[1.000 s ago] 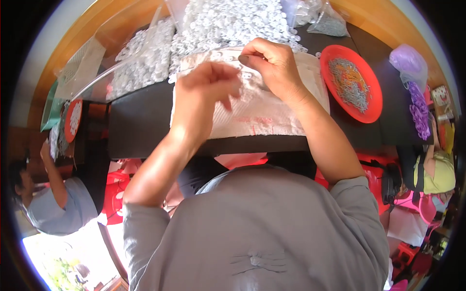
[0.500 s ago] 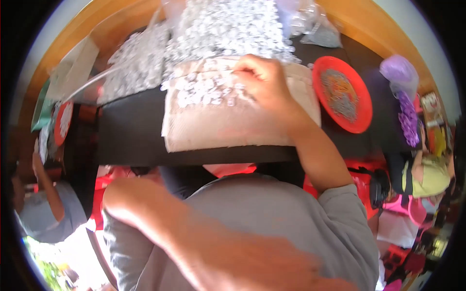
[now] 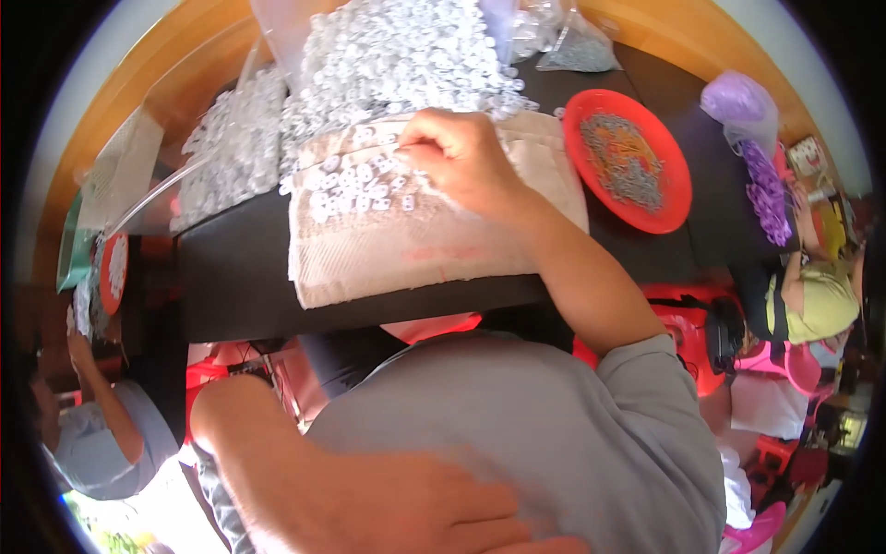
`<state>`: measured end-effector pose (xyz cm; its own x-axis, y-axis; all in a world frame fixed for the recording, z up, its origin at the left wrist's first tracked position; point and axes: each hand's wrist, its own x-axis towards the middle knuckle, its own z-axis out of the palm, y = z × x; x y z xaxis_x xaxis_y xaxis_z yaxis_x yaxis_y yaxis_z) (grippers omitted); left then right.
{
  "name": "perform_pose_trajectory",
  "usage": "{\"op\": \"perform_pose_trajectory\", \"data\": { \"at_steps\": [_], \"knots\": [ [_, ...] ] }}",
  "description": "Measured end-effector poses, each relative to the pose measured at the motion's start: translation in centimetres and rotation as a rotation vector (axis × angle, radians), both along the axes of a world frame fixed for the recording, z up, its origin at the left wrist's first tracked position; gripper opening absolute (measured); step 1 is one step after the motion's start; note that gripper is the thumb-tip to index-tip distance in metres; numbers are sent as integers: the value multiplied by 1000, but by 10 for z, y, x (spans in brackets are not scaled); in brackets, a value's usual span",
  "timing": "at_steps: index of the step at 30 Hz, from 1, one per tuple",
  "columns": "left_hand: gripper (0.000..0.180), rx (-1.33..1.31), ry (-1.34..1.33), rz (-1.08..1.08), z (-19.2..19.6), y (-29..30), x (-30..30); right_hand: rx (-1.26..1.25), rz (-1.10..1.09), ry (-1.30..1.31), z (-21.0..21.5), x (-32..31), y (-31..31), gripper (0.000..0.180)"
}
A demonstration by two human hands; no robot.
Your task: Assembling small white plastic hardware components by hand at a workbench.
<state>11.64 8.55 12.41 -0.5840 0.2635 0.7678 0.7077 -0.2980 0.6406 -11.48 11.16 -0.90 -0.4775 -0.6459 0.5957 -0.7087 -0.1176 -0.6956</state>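
Observation:
My right hand [image 3: 466, 162] is over the upper middle of a folded beige cloth [image 3: 388, 263], its fingers curled together in a pinch. Whatever is between the fingertips is too small or hidden to make out. Beside those fingertips, small white plastic pieces [image 3: 355, 189] lie scattered on the cloth's left half. Low in the picture, my left hand [image 3: 415, 503] is in front of my grey shirt, a little blurred, with its fingers stretched out and nothing visible in it. Behind the cloth rises a big heap of similar white pieces [image 3: 397, 60].
Right of the cloth, a red plate [image 3: 678, 189] holds many thin grey and orange bits. A clear bag of grey bits [image 3: 580, 48] lies behind it, and a purple bag [image 3: 743, 106] farther right. Other people sit at left [image 3: 106, 434] and right [image 3: 817, 300]. The tabletop [image 3: 240, 286] is dark.
The view has shifted, so the cloth and plate appear farther left. My left hand has drawn back leftward across my shirt. My right hand stays pinched over the cloth.

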Motion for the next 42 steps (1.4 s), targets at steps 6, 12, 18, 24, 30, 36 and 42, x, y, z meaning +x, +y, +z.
{"op": "perform_pose_trajectory", "data": {
  "at_steps": [6, 12, 18, 24, 30, 36, 42],
  "knots": [
    [48, -645, -15, 65, 25, -13, -11, 33, 19, -63, -2, 0, -2, 4],
    [41, -364, -58, -57, 1, 7, -13, 34, 22, -188, 5, -2, 4, 2],
    [28, -396, -22, -443, -6, 3, -38, 79, 7, -235, 5, -4, 7, 2],
    [27, -275, 182, -314, -27, -21, -22, 45, -8, -206, 15, 2, 7, 2],
    [19, -459, -9, 220, -54, -59, -41, 16, -28, -196, 12, -5, 7, 6],
    [12, -1053, 55, 1133, -110, -114, -107, 48, -92, -204, 13, -5, 6, 6],
    [10, -1232, -12, 1103, -131, -117, -118, 37, -78, -182, 14, -5, 7, 5]
  ]
}}
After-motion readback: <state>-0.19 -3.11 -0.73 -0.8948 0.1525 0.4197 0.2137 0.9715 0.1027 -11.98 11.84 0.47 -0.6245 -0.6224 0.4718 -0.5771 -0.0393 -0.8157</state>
